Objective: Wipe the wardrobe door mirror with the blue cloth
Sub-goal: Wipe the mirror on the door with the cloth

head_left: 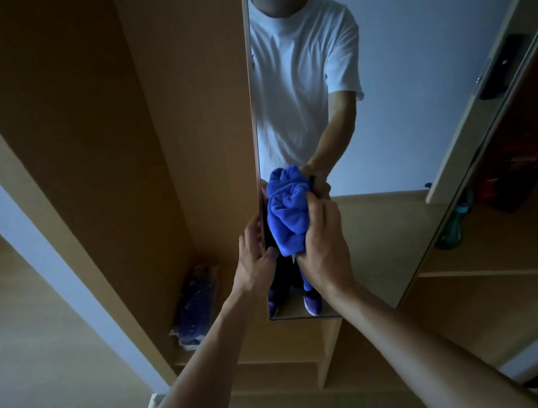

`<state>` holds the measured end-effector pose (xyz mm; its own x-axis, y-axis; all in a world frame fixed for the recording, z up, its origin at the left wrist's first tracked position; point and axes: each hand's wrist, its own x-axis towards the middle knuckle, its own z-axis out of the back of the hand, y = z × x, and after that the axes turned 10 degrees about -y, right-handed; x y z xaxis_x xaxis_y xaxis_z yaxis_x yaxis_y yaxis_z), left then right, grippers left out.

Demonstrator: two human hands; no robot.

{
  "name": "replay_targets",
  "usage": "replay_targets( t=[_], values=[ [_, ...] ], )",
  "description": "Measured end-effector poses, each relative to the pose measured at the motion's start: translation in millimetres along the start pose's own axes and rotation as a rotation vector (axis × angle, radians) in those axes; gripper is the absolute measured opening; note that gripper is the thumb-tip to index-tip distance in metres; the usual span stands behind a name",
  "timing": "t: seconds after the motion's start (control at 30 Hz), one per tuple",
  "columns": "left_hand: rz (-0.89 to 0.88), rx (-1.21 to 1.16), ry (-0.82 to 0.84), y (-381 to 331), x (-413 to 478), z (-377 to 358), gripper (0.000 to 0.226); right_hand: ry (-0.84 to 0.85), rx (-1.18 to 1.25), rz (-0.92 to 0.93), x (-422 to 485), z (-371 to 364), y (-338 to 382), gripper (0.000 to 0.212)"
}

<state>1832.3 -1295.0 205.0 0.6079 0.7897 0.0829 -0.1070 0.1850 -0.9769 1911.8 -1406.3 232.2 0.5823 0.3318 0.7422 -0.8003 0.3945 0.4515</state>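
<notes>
The tall wardrobe door mirror (pixel 382 84) stands open in front of me and reflects a person in a white T-shirt. A bunched blue cloth (pixel 287 211) lies against the glass near the mirror's left edge, low down. My right hand (pixel 324 248) grips the cloth from the right and below. My left hand (pixel 256 257) holds the left edge of the mirror door, thumb on the front and fingers wrapped round behind the edge.
A wooden wardrobe panel (pixel 147 134) rises left of the mirror. A blue wrapped bundle (pixel 199 307) lies on the wardrobe floor at lower left. Shelves with a green bottle (pixel 451 230) and a red item (pixel 512 176) are on the right. Wooden flooring lies below.
</notes>
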Motion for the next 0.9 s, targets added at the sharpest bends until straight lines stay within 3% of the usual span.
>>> replay_targets(
  t=[0.23, 0.43, 0.7, 0.9],
  values=[
    [-0.055, -0.071, 0.148, 9, 8, 15, 0.067, 0.255, -0.209, 0.342, 29, 24, -6, 0.073],
    [-0.018, -0.088, 0.236, 30, 16, 20, 0.067, 0.232, -0.321, 0.456, 33, 23, -7, 0.073],
    [0.071, -0.138, 0.149, 33, 16, 19, 0.046, 0.168, -0.396, 0.540, 6, 0, -15, 0.064],
    [0.149, -0.157, 0.134, 36, 24, 18, 0.043, 0.250, -0.421, 0.568, -24, -21, -35, 0.059]
  ],
)
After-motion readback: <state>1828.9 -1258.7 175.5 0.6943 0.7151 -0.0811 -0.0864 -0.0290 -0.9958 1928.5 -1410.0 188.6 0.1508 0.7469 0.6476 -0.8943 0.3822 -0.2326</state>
